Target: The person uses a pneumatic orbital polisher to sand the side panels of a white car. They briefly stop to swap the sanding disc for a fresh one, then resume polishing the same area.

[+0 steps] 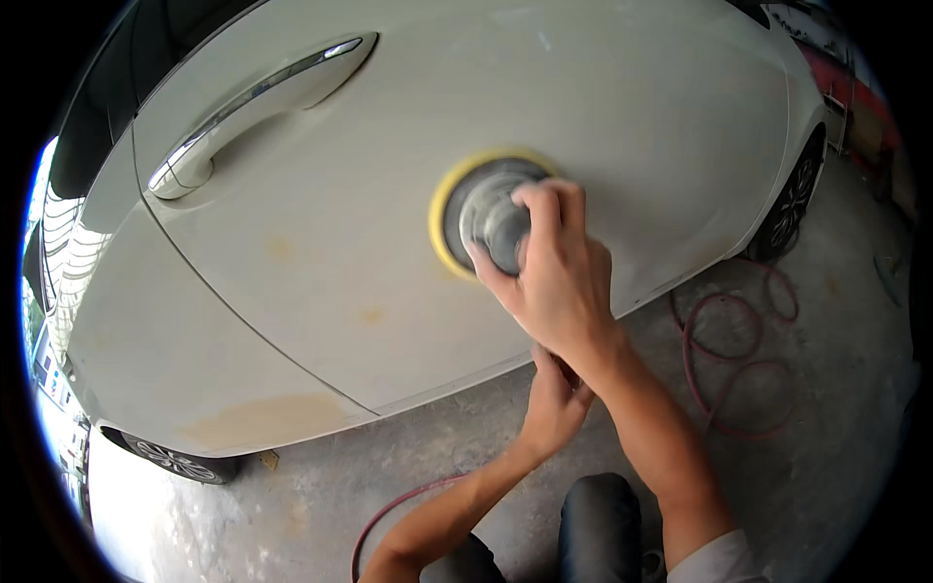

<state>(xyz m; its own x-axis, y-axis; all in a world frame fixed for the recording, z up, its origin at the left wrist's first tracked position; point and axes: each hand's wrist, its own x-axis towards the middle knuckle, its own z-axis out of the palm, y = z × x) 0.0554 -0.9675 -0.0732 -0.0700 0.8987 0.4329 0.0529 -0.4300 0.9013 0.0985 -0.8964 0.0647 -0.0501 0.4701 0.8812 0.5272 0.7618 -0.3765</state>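
Beyond the concrete floor (311, 496), on the car door (661, 126) right of its handle (258, 102), the right hand (564, 277) is closed around a disc sander (484, 202), the left hand (554, 406) half-curled, its hold unclear; sanding seems underway, next needing even pressure.

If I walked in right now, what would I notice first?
Probably the yellow-edged sander near the middle, held against the pale car door by the right hand. Next come the shiny door handle at upper left and the red hose looping on the floor at right.
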